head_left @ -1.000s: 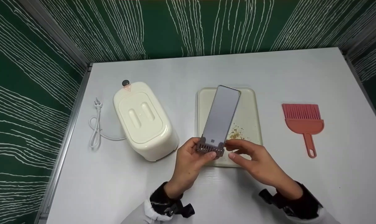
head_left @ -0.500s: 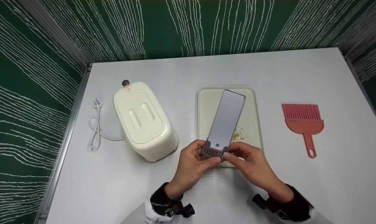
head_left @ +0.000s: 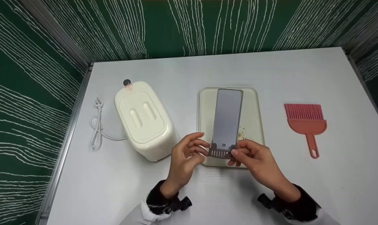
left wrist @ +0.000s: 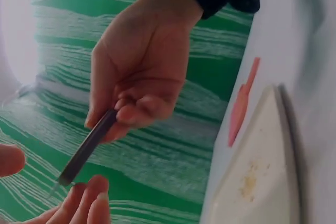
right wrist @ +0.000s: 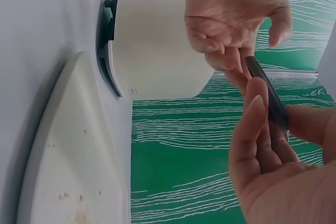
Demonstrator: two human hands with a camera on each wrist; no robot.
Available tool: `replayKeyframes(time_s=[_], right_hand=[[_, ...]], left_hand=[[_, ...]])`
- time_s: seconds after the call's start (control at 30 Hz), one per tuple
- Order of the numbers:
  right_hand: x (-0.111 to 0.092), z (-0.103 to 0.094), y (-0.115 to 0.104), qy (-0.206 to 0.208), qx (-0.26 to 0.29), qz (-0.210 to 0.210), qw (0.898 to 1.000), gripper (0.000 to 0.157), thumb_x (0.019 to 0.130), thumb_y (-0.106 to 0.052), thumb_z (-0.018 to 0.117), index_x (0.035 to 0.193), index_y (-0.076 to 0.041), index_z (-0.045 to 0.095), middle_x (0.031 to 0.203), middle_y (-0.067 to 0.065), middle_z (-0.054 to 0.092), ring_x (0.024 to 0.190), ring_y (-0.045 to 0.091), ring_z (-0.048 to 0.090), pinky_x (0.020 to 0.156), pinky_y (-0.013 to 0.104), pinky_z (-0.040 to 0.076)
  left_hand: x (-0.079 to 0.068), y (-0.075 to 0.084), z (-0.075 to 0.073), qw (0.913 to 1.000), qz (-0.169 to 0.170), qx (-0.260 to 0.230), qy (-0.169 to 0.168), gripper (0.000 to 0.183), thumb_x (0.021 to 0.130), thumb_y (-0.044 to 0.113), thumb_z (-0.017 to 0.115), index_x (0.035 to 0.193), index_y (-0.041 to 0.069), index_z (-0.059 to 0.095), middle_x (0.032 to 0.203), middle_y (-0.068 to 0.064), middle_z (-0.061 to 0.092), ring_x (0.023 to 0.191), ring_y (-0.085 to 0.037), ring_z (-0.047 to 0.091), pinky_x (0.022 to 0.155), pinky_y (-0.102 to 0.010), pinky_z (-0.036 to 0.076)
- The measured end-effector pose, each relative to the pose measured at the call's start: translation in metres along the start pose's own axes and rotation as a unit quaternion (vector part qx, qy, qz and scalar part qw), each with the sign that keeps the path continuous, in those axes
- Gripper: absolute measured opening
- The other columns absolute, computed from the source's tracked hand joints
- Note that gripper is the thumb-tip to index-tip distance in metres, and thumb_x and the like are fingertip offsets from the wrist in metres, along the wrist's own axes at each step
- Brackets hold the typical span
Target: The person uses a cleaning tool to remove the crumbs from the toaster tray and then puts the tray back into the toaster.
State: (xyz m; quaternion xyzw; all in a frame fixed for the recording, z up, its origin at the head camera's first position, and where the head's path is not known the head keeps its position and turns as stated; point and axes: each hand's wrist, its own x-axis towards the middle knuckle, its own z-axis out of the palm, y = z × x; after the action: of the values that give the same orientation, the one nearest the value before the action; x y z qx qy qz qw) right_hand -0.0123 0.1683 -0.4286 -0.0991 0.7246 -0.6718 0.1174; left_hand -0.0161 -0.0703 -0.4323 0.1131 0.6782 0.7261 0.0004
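Observation:
A toaster crumb tray (head_left: 227,118), a long grey metal sheet with a brown slotted handle (head_left: 220,153), is held up over a cream tray (head_left: 253,109). My right hand (head_left: 262,162) pinches the right end of its handle between thumb and fingers. In the right wrist view that handle (right wrist: 269,95) shows edge-on in the pinch. Beside the handle's left end, my left hand (head_left: 184,162) is spread with loosely bent fingers, thumb apart from them. Yellow-brown crumbs (head_left: 241,134) lie on the cream tray, partly covered by the crumb tray in the head view.
A cream toaster (head_left: 145,120) with its lid on stands to the left, its white cord and plug (head_left: 98,125) beside it. On the right lies a red brush (head_left: 306,125) with its handle towards me. Green patterned panels (head_left: 189,28) rise behind the white table (head_left: 164,73).
The right hand first came to the handle's right end and took hold. The left hand then let go and drew off to the left. The crumb tray has turned more upright in view.

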Motion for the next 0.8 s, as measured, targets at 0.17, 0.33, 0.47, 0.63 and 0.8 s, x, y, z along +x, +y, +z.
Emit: replayKeyframes(time_s=[0.17, 0.33, 0.47, 0.63, 0.8], right_hand=[[-0.001, -0.004, 0.003, -0.003, -0.013, 0.005, 1.000, 0.017, 0.104, -0.004, 0.063, 0.111, 0.012, 0.062, 0.090, 0.011, 0.077, 0.078, 0.027, 0.075, 0.069, 0.029, 0.061], [-0.002, -0.005, 0.008, -0.027, -0.021, 0.022, 0.999, 0.017, 0.104, -0.005, 0.063, 0.111, 0.011, 0.060, 0.090, 0.010, 0.076, 0.077, 0.023, 0.075, 0.070, 0.031, 0.061], [-0.003, -0.004, 0.013, -0.046, -0.041, 0.027, 0.998, 0.017, 0.104, -0.005, 0.064, 0.111, 0.010, 0.061, 0.087, 0.011, 0.076, 0.075, 0.021, 0.074, 0.067, 0.031, 0.059], [-0.004, -0.002, 0.019, -0.071, -0.041, 0.062, 0.995, 0.020, 0.102, -0.005, 0.065, 0.114, 0.011, 0.062, 0.086, 0.012, 0.075, 0.072, 0.018, 0.073, 0.063, 0.028, 0.057], [-0.002, 0.002, 0.027, -0.111, -0.033, 0.094, 0.989, 0.023, 0.101, -0.005, 0.066, 0.117, 0.012, 0.060, 0.087, 0.020, 0.074, 0.072, 0.016, 0.071, 0.063, 0.026, 0.055]], left_hand=[[0.001, 0.009, -0.010, 0.9826, 0.118, 0.095, 0.107, 0.038, 0.082, -0.009, 0.060, 0.118, -0.003, 0.069, 0.096, -0.013, 0.073, 0.071, -0.014, 0.064, 0.057, -0.022, 0.044], [0.006, 0.016, -0.024, 0.9374, 0.230, 0.186, 0.184, 0.031, 0.082, -0.014, 0.063, 0.107, 0.000, 0.074, 0.091, -0.010, 0.073, 0.070, -0.017, 0.062, 0.055, -0.025, 0.041], [0.011, 0.022, -0.037, 0.9063, 0.265, 0.242, 0.223, 0.027, 0.082, -0.013, 0.064, 0.103, -0.001, 0.075, 0.097, -0.010, 0.074, 0.085, -0.025, 0.065, 0.072, -0.031, 0.048], [0.017, 0.027, -0.055, 0.8841, 0.251, 0.295, 0.261, 0.027, 0.080, -0.011, 0.066, 0.105, -0.005, 0.075, 0.113, -0.015, 0.072, 0.110, -0.032, 0.061, 0.099, -0.043, 0.045], [0.018, 0.032, -0.072, 0.8652, 0.185, 0.370, 0.284, 0.041, 0.084, 0.000, 0.070, 0.124, -0.006, 0.070, 0.136, -0.023, 0.063, 0.133, -0.038, 0.051, 0.114, -0.054, 0.033]])
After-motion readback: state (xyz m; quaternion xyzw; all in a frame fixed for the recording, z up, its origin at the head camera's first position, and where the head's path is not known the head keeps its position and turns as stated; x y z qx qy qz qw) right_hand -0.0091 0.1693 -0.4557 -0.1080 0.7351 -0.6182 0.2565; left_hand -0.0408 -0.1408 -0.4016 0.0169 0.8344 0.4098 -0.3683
